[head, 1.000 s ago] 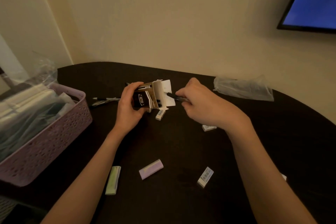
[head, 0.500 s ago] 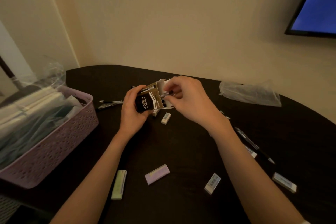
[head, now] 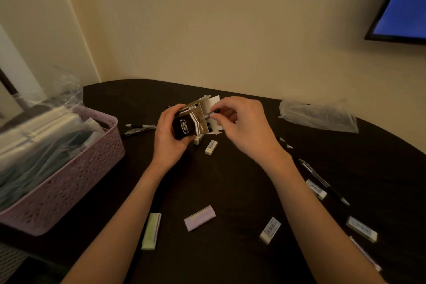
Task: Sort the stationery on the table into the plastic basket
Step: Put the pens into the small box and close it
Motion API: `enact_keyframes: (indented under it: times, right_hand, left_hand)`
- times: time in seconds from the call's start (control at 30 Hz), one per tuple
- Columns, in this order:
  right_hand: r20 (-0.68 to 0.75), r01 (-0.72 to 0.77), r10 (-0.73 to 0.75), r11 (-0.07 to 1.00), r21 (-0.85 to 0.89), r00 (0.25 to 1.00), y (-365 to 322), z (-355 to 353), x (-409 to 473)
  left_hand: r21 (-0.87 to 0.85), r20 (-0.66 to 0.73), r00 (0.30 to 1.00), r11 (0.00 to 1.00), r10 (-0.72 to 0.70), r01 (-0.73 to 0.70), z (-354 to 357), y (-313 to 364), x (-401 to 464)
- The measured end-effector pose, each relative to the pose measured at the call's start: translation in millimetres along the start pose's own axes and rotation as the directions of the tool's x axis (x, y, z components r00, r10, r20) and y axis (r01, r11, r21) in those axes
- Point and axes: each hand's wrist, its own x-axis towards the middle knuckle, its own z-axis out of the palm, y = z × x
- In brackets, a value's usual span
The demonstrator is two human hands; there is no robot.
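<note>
Left hand (head: 169,136) wraps the light, crushable brown-and-black cardboard pen box (head: 191,122); right hand (head: 239,127) pinches a slim, stiff black pen (head: 211,115) at its open flap. I'd grip gently.

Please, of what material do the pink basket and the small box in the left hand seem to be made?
The pink basket: likely moulded plastic, matte, judging by its regular perforated wall and rounded rim. The small box held in the left hand: apparently thin printed cardboard, since its open flaps are folded and show a plain white inside.

Bare forearms (no sleeves visible)
</note>
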Motion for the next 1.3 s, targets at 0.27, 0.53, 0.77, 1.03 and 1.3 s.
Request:
enact_keyframes:
  times: [0.27, 0.53, 0.77, 1.03, 1.3]
  right_hand:
    - [-0.224, -0.141, 0.21, 0.947, 0.29, 0.952, -1, 9, -5]
    - [-0.007, -0.05, 0.051, 0.993, 0.106, 0.999, 1, 12, -6]
    - [-0.087, 0.026, -0.036, 0.994, -0.109, 0.996, 13, 23, -6]
    - [-0.125, 0.044, -0.055, 0.995, -0.087, 0.991, 26, 23, -8]
    - [-0.156, -0.591, 0.571, 0.762, -0.265, 0.806, 89, -14, -39]
  left_hand:
    - [-0.006, -0.043, 0.999, 1.0, -0.023, 0.023, 0, -2, 1]
    - [-0.04, -0.052, 0.998, 0.999, 0.02, -0.022, 1, 1, 1]
    - [-0.036, -0.058, 0.995, 0.996, 0.078, -0.08, 2, 4, -1]
    - [-0.029, 0.001, 0.999, 0.998, 0.05, -0.05, 8, 4, -4]
    - [0.015, 0.114, 0.993, 1.0, 0.025, -0.027, 14, 7, -6]
